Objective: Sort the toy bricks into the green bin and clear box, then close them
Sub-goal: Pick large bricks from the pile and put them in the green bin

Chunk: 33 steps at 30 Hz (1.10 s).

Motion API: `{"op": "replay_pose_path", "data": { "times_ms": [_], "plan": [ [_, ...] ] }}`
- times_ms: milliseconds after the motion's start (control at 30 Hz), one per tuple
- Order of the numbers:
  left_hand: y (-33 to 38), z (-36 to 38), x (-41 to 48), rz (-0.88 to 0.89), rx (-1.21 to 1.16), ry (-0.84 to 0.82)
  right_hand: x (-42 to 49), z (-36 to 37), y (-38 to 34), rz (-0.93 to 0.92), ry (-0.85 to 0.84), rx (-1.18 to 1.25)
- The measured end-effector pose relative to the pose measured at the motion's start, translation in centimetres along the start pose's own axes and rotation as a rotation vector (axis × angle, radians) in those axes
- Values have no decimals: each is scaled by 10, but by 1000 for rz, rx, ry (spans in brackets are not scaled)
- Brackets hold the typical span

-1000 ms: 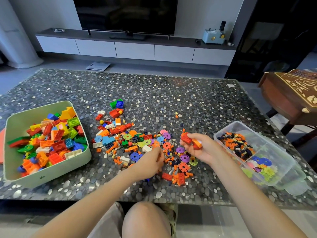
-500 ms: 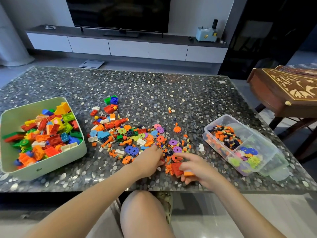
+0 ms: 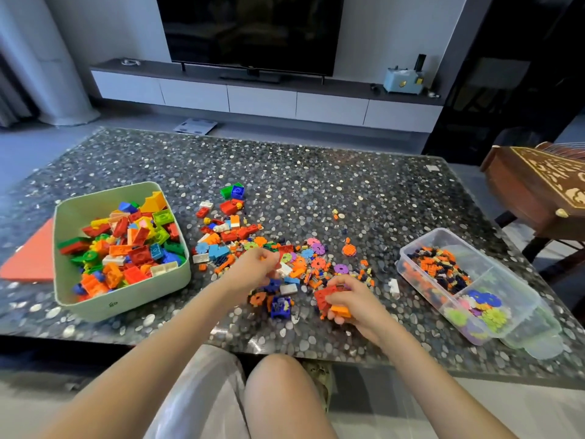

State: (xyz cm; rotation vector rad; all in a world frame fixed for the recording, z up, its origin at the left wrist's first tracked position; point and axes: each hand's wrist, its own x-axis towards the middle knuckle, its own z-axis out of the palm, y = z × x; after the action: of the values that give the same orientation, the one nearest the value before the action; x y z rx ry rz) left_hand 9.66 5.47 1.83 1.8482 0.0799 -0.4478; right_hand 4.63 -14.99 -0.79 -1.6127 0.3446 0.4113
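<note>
A heap of loose toy bricks [image 3: 253, 245] and flower-shaped pieces lies in the middle of the speckled table [image 3: 316, 185]. The green bin [image 3: 95, 308] at the left holds several large bricks. The clear box [image 3: 519, 286] at the right holds small bricks in one compartment and flower pieces in the other. My left hand [image 3: 256, 267] hovers over the heap with fingers curled, pinching a small orange piece. My right hand [image 3: 351, 299] grips a red brick [image 3: 326, 296] and an orange brick [image 3: 340, 310] near the front of the heap.
A red flat lid [image 3: 31, 255] lies left of the green bin. A clear lid [image 3: 538, 337] sits under the clear box at the table's front right. A carved wooden piece of furniture [image 3: 538, 191] stands at the right. My knees are below the table's front edge.
My right hand came down from above the heap to its front edge, still holding the red and orange bricks. My left hand moved slightly back over the heap and lifted.
</note>
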Motion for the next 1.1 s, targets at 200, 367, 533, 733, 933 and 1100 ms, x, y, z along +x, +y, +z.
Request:
{"op": "replay_pose_path", "data": {
  "times_ms": [200, 367, 533, 733, 933, 1100],
  "plan": [
    [-1, -53, -6, -9, -274, 102, 21, 22, -29, 87, -11, 258],
    [-5, -117, -19, 27, -129, 396, 30, 86, -75, -15, -176, 289],
    [-29, -169, -24, -48, 162, 644, 36, 179, -112, -146, -332, 4],
    [-36, -199, -27, -34, 168, 674, 55, 246, -124, -149, -427, -56],
    [-15, -183, -30, 73, 239, 670, 55, 234, -123, -105, -348, -47],
    [-3, -151, -21, 144, 274, 670, 47, 164, -104, -147, -70, 142]
  ]
}}
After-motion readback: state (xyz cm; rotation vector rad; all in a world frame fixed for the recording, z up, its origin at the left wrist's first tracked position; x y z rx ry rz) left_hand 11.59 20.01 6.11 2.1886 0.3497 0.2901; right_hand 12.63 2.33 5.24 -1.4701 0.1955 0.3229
